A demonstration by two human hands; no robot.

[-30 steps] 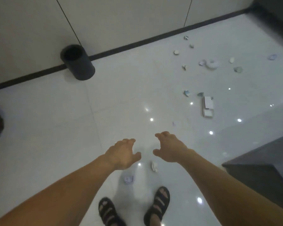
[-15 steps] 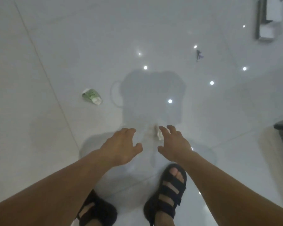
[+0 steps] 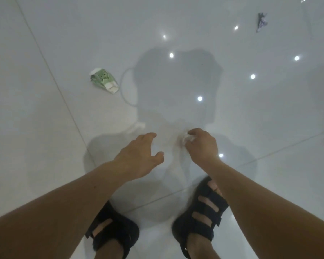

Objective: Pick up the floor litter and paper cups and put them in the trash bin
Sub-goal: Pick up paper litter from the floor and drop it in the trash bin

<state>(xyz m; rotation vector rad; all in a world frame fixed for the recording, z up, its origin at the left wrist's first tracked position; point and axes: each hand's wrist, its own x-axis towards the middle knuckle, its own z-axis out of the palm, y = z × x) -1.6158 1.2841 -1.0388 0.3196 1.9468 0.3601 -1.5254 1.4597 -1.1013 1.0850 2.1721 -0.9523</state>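
Note:
A small crumpled white paper scrap (image 3: 185, 138) lies on the glossy white floor just ahead of my feet, and my right hand (image 3: 201, 143) has its fingers closed around it. My left hand (image 3: 138, 156) hovers beside it, fingers spread and holding nothing. A crushed green and white paper cup (image 3: 103, 80) lies on its side to the upper left. A small grey-purple piece of litter (image 3: 261, 22) sits at the far upper right. The trash bin is out of view.
My feet in black sandals, left (image 3: 112, 230) and right (image 3: 202, 214), stand on the tiles near the bottom. Grout lines cross the floor. Ceiling lights and my own shadow reflect in the tiles.
The view dropped from the wall and bin to the floor at my feet. My right hand reached down and closed on the white scrap. The left hand stayed open beside it.

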